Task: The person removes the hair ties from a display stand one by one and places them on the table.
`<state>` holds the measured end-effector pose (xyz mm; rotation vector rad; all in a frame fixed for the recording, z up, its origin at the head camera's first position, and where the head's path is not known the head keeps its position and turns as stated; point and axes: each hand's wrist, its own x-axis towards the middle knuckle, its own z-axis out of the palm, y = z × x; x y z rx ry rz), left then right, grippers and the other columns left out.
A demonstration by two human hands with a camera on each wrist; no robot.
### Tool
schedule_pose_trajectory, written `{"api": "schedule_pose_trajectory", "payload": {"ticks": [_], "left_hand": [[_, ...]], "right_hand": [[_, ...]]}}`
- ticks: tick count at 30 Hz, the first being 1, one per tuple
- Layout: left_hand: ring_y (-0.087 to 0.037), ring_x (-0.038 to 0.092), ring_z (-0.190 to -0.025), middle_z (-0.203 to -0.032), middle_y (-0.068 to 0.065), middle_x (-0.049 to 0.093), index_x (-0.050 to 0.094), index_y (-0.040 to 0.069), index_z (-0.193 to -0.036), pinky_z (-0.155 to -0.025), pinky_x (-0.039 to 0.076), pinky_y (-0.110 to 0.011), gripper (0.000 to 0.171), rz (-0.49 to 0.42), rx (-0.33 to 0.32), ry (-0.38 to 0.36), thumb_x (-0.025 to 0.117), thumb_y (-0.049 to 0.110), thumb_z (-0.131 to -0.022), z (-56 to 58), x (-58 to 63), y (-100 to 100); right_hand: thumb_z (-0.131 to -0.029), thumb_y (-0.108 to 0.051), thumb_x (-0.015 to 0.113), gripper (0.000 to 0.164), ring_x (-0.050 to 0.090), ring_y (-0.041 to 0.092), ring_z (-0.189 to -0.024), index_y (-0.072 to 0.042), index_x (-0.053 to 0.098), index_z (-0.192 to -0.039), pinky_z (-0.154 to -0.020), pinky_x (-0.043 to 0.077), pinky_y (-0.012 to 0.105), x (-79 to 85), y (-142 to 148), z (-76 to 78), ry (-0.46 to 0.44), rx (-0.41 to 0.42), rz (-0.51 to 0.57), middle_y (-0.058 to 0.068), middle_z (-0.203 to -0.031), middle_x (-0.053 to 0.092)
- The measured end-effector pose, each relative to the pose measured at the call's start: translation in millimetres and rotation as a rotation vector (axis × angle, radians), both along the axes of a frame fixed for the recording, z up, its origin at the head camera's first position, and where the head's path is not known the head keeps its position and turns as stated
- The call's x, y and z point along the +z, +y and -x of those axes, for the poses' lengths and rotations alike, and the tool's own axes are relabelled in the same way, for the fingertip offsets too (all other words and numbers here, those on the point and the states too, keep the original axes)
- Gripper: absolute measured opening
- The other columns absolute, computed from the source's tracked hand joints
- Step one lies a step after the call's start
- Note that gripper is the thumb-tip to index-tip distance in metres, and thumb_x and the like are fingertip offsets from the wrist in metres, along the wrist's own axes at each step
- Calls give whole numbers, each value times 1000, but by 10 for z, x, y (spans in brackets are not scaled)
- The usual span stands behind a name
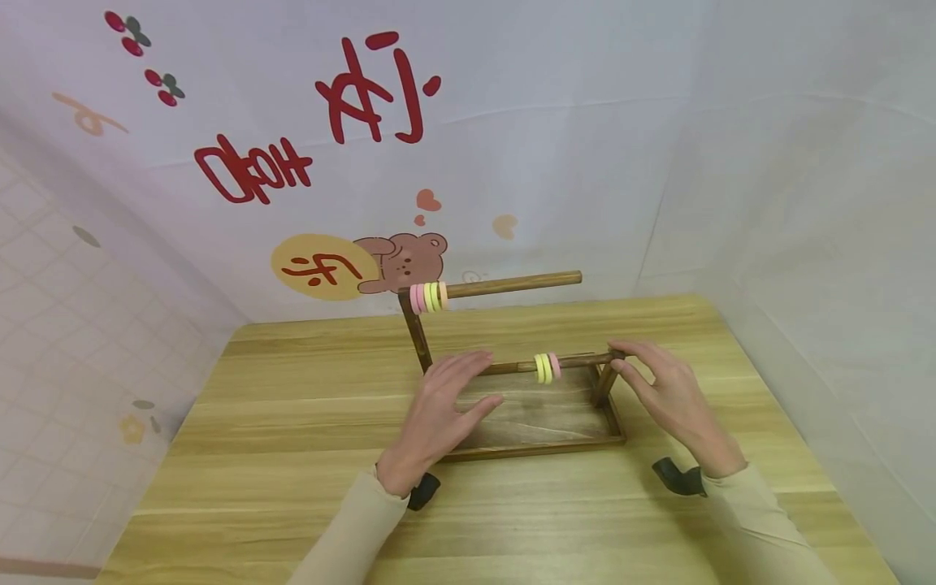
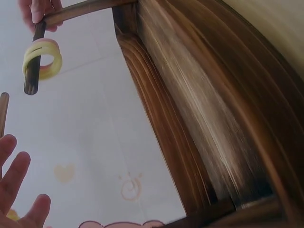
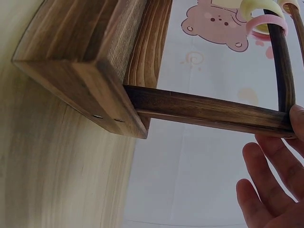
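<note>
A dark wooden stand [image 1: 537,448] with a tray-like base sits on the table, with a post at each side. From the left post [image 1: 415,329] a rod [image 1: 512,285] extends rightward, bearing several pink, yellow and orange rings [image 1: 429,297] near the post. A second rod [image 1: 581,360] runs leftward from the right post [image 3: 209,110], carrying yellow rings [image 1: 542,369] and a pink ring [image 1: 555,366]. My right hand [image 1: 669,394] pinches the right post's top between thumb and fingers. My left hand [image 1: 439,406], fingers extended, hovers over the base's left part, holding nothing.
The light wooden table [image 1: 292,422] extends around the stand. Behind it hangs a white cloth [image 1: 585,162] printed with red characters and a bear [image 1: 409,264]. Pale cloth walls stand at both sides. A black strap piece [image 1: 678,478] hangs by the right wrist.
</note>
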<state>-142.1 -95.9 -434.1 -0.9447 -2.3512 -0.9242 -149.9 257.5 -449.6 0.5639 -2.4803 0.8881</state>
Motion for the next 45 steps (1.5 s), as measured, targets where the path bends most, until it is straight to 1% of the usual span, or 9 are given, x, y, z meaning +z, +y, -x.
{"api": "schedule_pose_trajectory", "payload": {"ticks": [6,9,13,19,22,28,35,40,45], "left_hand": [[-23,57,-134,-144,-6,63,66,8,-138,-119,35,-50,52,-34,-39,-85,81,28,-92,44,26,106],[-23,56,-135,-143,-6,63,66,7,-137,-118,38,-46,50,-60,-68,-110,81,25,-93,70,40,156],[-23,56,-134,-140,-7,65,67,8,-136,-115,43,-40,48,-84,-91,-148,80,24,-93,109,48,220],[-27,58,-132,-138,-10,66,67,6,-135,-112,46,-45,48,-87,-104,-195,81,24,-93,153,25,322],[-28,58,-132,-138,-11,65,67,7,-135,-111,46,-47,48,-88,-104,-224,81,25,-93,166,11,369],[-26,57,-133,-140,-9,64,65,7,-137,-112,45,-45,50,-76,-95,-290,80,27,-93,205,-25,450],[-24,55,-135,-144,-4,61,63,14,-141,-112,45,-48,54,-46,-43,-396,80,34,-94,223,-5,519],[-23,54,-136,-146,-1,60,61,18,-144,-113,43,-51,57,-46,-35,-453,80,37,-93,243,13,547],[-24,54,-136,-145,-2,61,61,18,-143,-113,44,-50,57,-38,-37,-469,81,34,-92,268,10,570]], "right_hand": [[-98,-6,71,36,67,34,-112,-3,66,-134,-95,50,55,-13,-4,-2,-15,5,7,11,-119,73],[-98,-5,71,36,68,34,-112,-3,66,-134,-95,50,55,-21,-5,-3,-18,3,10,12,-119,73],[-97,-4,71,36,68,34,-111,-3,66,-133,-94,51,55,-17,-11,-7,-9,4,11,12,-118,73],[-96,-2,72,37,69,34,-111,-2,67,-132,-93,51,53,-24,-13,-7,-4,5,13,12,-118,74],[-96,-2,73,37,69,33,-110,-3,67,-132,-93,51,53,-30,-13,-6,-1,5,14,12,-117,74],[-96,-2,73,38,69,33,-110,-4,67,-133,-93,52,53,-39,-11,-5,9,6,14,11,-117,74],[-95,-2,73,38,69,31,-110,-5,67,-133,-93,51,51,-48,-7,-3,11,0,13,10,-117,74],[-95,-2,73,38,69,31,-109,-5,67,-132,-92,51,51,-45,-4,-7,10,0,13,10,-117,74],[-95,-2,73,37,70,31,-108,-4,67,-132,-92,51,50,-45,-2,-11,11,-1,15,9,-116,74]]}}
